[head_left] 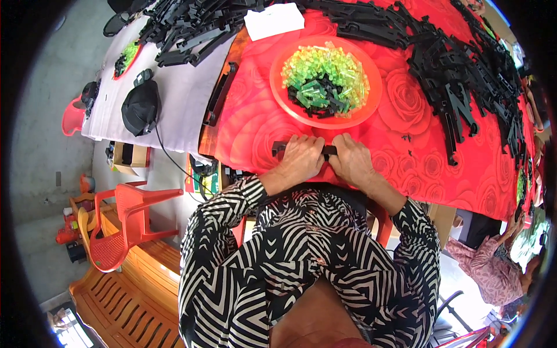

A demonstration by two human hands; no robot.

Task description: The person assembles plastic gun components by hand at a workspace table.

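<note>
Two hands grip one black strip at the table's near edge.
Left hand and right hand close on the black strip; orange bowl sits just beyond.

Plate lies behind strip, on table.

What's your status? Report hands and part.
Left hand and right hand both gripping black strip at table edge. Orange plate of green clips just beyond. Nothing between.
</note>
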